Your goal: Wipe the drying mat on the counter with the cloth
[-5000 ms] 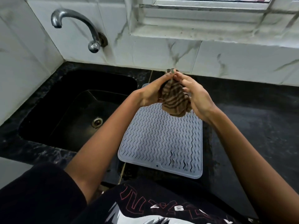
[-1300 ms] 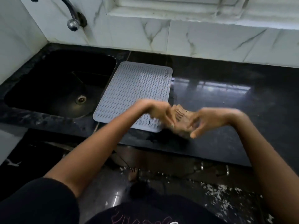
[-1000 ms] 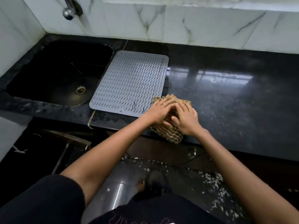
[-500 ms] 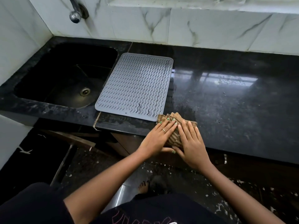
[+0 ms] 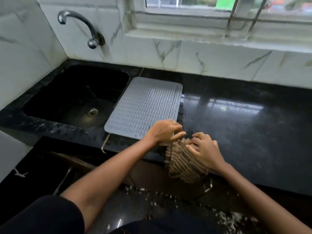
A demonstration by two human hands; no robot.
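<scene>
The grey ribbed drying mat (image 5: 145, 107) lies flat on the black counter, just right of the sink. A brown striped cloth (image 5: 183, 160) hangs over the counter's front edge, right of the mat's near right corner. My left hand (image 5: 164, 131) lies over that corner with curled fingers pinching the cloth's upper left edge. My right hand (image 5: 205, 150) grips the cloth's top right part, fingers bent on it. The cloth's upper part is hidden under both hands.
A black sink (image 5: 76, 97) with a metal drain sits left of the mat, with a chrome tap (image 5: 79, 26) on the marble wall above. The glossy black counter (image 5: 244, 125) stretches to the right. A barred window (image 5: 228, 7) runs along the back wall.
Both hands lay flat, pressing the folded cloth at the counter edge; now their fingers curl on it and the cloth hangs unfolded over the edge. The camera has tilted up.
</scene>
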